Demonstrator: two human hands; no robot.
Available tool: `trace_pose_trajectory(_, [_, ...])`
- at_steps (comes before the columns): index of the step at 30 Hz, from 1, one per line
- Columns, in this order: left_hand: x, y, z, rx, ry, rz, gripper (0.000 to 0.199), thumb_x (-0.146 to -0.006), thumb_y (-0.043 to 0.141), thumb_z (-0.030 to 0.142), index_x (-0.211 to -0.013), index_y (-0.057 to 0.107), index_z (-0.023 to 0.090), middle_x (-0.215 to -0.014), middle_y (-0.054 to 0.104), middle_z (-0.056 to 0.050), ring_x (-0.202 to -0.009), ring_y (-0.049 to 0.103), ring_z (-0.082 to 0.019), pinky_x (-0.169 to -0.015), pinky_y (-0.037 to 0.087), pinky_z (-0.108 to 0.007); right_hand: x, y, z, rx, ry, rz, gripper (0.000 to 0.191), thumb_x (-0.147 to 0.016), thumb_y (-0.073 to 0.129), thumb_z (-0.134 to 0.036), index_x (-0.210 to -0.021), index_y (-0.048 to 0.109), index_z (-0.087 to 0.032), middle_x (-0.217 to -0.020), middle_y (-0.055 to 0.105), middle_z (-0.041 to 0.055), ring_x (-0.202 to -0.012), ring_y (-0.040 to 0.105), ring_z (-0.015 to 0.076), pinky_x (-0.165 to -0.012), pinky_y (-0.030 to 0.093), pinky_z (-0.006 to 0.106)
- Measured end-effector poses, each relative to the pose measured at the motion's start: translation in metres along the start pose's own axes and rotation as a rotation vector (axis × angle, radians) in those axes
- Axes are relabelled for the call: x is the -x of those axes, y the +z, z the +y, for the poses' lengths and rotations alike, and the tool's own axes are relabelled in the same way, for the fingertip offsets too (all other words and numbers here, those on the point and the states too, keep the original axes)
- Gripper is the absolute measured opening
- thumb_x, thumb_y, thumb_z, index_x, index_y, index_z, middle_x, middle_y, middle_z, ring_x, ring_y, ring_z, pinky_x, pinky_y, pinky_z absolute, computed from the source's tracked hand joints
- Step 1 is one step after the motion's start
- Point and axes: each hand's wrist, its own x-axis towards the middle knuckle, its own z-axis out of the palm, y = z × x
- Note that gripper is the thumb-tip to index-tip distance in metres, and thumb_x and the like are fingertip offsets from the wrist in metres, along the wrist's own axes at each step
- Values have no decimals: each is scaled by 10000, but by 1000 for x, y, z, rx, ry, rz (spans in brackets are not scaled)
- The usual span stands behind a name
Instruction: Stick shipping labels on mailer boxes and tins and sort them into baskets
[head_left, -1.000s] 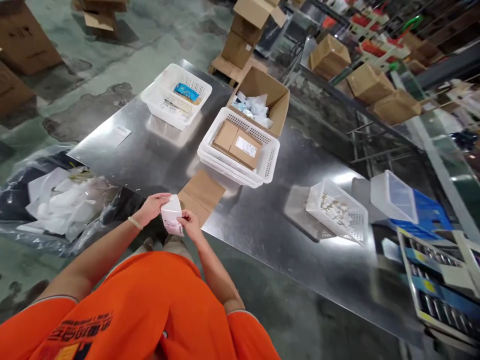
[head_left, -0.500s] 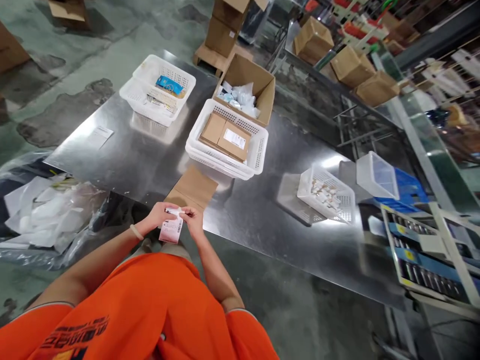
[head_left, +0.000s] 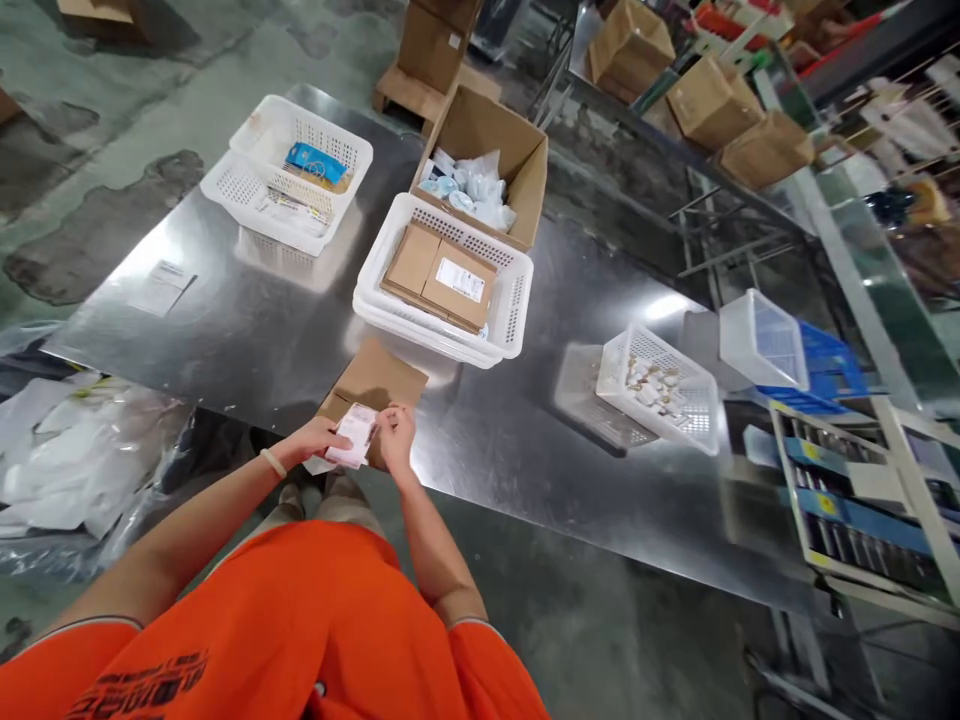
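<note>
My left hand pinches the left side of a printed white label. At the label's upper right, my right hand has its fingers closed at the corner. Beneath the label and both hands lies a flat brown cardboard piece at the front edge of the metal table. Beyond it stands a stack of white baskets with brown boxes inside, one bearing a white label.
An open carton holds plastic-wrapped items. White baskets stand at the back left, and a basket of small pieces is on the right. A paper slip lies at the left. A bag of waste is beside the table.
The label has moved up over the cardboard and is now tilted, with its printed face more visible. My right hand has shifted slightly right. The camera view has shifted a little.
</note>
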Motion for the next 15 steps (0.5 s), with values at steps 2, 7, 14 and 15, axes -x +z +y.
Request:
trace_pose_trajectory(2, [-3,0,-3,24,-103,-49,448,-441,1048,351,-768,840,127,-744,834,-125,-704,770,-269,-659,606,-352,-42,-3,-1,80,35,58,151,-790,665,-215,-654,614,-257,-942,686,61,-1064,653,262,-1006,554,389])
trace_pose_trajectory(7, [-15,8,-7,86,-187,-39,407,-452,1057,352,-714,817,152,-769,842,-126,-681,763,-228,-647,601,-314,-127,3,2,236,125,135,172,-797,656,-228,-651,571,-256,-981,669,65,-991,631,239,-1038,544,412])
trace_pose_trajectory(14, [-4,7,-35,110,-269,-30,558,-400,1106,497,-701,781,157,-759,821,-138,-632,734,-219,-604,592,-303,-143,15,11,447,219,102,77,-839,728,-203,-905,767,-195,-1325,718,174,-1327,595,373,-1162,494,558])
trace_pose_trajectory(15, [3,2,-45,91,-255,-31,603,-399,1102,569,-682,764,158,-722,798,-133,-610,725,-229,-585,583,-314,-140,16,9,455,220,122,195,-852,738,-194,-1039,793,-182,-1424,692,205,-1385,577,397,-1180,478,586])
